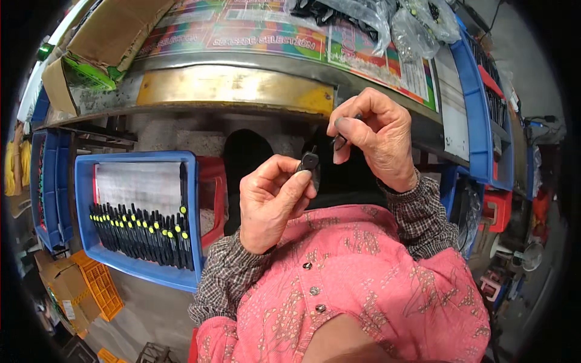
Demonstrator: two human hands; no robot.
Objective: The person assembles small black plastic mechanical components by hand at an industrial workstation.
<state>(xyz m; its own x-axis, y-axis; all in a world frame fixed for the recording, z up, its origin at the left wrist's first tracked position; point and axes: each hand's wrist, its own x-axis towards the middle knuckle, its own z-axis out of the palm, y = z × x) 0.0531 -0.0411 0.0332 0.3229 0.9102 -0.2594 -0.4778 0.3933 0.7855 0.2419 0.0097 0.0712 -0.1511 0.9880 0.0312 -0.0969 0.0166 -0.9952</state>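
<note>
Between the thumb and fingers of my left hand [266,199] is a small black plastic part [309,162] with a rounded end and a short tip pointing up. My right hand [381,136], a little higher and to the right, pinches another small dark piece [341,142]; its exact kind is partly hidden by the fingers. The two pieces are apart. Both hands are over my lap, just in front of the workbench edge. To the left stands a blue tray [138,273] holding a row of black pen-like items [142,236] with yellow-green dots.
The workbench [236,88] has a metal front edge. On it lie a cardboard box [115,36] at left and clear plastic bags [417,30] of parts at the back right. A blue bin [478,121] stands at right; a red stool [210,193] sits beside the tray.
</note>
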